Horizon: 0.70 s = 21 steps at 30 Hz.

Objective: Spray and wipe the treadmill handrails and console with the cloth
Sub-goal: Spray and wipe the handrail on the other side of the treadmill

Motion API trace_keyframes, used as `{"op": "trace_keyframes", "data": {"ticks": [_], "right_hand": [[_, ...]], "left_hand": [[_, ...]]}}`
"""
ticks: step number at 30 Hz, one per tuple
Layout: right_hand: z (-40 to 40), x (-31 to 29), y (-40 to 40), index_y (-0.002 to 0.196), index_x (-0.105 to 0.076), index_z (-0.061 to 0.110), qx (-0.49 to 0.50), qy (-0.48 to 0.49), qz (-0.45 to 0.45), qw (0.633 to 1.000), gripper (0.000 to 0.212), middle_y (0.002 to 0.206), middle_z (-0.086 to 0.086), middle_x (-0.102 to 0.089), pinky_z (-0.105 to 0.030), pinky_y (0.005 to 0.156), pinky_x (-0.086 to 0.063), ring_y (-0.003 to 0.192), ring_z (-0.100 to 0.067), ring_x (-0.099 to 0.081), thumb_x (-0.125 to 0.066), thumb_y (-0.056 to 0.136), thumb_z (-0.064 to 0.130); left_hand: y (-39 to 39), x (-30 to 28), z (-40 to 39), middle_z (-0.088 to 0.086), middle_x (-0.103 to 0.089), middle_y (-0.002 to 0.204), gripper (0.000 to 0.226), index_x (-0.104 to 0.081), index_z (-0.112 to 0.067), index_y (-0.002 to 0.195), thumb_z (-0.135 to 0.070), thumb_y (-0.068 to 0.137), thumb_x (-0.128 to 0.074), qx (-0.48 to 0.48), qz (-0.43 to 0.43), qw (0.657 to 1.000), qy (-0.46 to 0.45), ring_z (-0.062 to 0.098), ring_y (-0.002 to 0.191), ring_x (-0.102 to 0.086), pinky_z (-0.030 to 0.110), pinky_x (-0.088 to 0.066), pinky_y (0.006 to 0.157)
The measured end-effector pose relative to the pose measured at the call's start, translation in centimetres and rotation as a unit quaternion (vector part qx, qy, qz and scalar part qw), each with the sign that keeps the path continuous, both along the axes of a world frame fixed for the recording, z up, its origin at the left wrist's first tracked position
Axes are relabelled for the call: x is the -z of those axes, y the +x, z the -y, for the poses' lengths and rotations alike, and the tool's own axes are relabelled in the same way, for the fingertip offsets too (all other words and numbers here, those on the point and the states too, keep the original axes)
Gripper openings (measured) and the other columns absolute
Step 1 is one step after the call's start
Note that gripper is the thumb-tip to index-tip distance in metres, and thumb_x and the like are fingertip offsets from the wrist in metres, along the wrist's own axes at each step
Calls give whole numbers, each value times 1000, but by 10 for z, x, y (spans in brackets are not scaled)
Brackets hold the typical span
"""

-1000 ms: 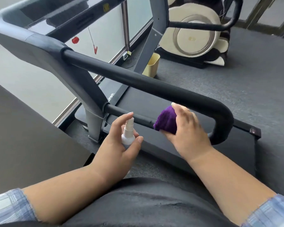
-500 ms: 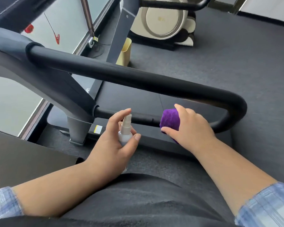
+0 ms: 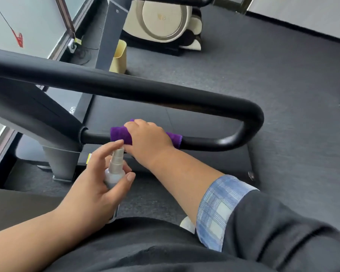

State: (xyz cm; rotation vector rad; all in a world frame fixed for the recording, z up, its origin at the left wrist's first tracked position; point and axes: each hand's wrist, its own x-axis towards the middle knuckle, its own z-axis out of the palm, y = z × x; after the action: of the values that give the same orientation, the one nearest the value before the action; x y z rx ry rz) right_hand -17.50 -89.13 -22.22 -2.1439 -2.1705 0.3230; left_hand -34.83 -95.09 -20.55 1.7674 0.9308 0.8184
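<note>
On lower rail (image 3: 214, 143), right hand (image 3: 147, 138) wrapping cloth (image 3: 119, 134) round bar running left-right; left hand (image 3: 94, 185) nearer, gripping bottle (image 3: 115, 169), forefinger on nozzle.

The left hand (image 3: 98, 185) sits at lower centre of the frame, fingers curled, index finger raised and crooked over the top, thumb pointing up-right; its bare forearm runs in from the lower left. The right hand (image 3: 147, 138) lies palm-down at centre, fingers wrapped forward; its forearm enters from the lower right, sleeve pushed up.
</note>
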Motion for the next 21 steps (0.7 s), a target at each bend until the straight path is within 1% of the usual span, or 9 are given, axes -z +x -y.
{"op": "trace_keyframes", "data": {"ticks": [3,6,8,11,13,15,16,19,21], "right_hand": [[15,-21,21,120,-58,24,10,24,-2,1000,50,119,1,-60,-41,84,-49,104,-26,-58,-65,86,60],[32,-45,50,106,-61,22,54,48,60,996,41,111,-1,-58,-39,80,-45,100,-26,-56,-70,85,55],[41,-58,71,89,-53,30,88,36,110,989,21,89,1,-54,-35,69,-42,86,-29,-60,-70,88,41],[46,-69,94,75,-41,35,139,-40,137,980,29,81,-6,-51,-49,62,-53,70,-38,-55,-61,85,15],[51,-68,103,88,-48,39,170,-71,184,965,26,100,-10,-59,-51,78,-55,88,-37,-57,-64,89,19],[57,-52,109,128,-42,22,183,-73,242,950,44,116,-13,-59,-45,92,-50,107,-34,-57,-64,90,18],[58,-44,111,133,-37,17,193,-67,237,950,52,117,-14,-59,-42,91,-50,108,-33,-57,-64,89,15],[48,-35,111,121,-46,15,244,-71,200,946,36,110,-12,-59,-42,80,-52,103,-34,-60,-64,90,18],[37,-33,106,115,-51,15,274,-101,175,940,28,102,-10,-55,-43,81,-52,103,-34,-60,-65,92,21]], "left_hand": [[5,-2,0,-15,-65,97,63,-31,-69,130,-43,81,-61,21,5,1000,9,15,67,-63,8,-48,55],[11,-1,-3,-15,-65,97,63,-29,-66,134,-45,83,-60,30,6,999,12,14,70,-63,7,-47,60],[16,2,-5,-13,-65,97,63,-29,-64,135,-46,84,-60,37,8,999,11,14,76,-63,8,-47,65],[23,2,-9,-13,-65,97,62,-29,-64,136,-48,84,-60,51,8,999,10,14,78,-63,9,-47,66],[26,2,-11,-13,-65,98,62,-29,-63,137,-49,85,-60,55,4,998,13,15,77,-63,9,-47,65],[27,3,-13,-12,-65,98,59,-30,-61,138,-48,91,-63,58,6,998,15,15,76,-63,9,-47,64],[27,4,-14,-12,-65,98,59,-30,-60,139,-45,93,-64,58,5,998,16,15,76,-63,10,-47,64],[26,6,-19,-11,-65,98,67,-30,-59,139,-32,89,-65,59,1,998,21,16,76,-63,13,-48,65],[26,6,-19,-10,-65,97,64,-30,-59,139,-33,92,-65,61,6,998,19,17,74,-62,15,-49,64]]}}
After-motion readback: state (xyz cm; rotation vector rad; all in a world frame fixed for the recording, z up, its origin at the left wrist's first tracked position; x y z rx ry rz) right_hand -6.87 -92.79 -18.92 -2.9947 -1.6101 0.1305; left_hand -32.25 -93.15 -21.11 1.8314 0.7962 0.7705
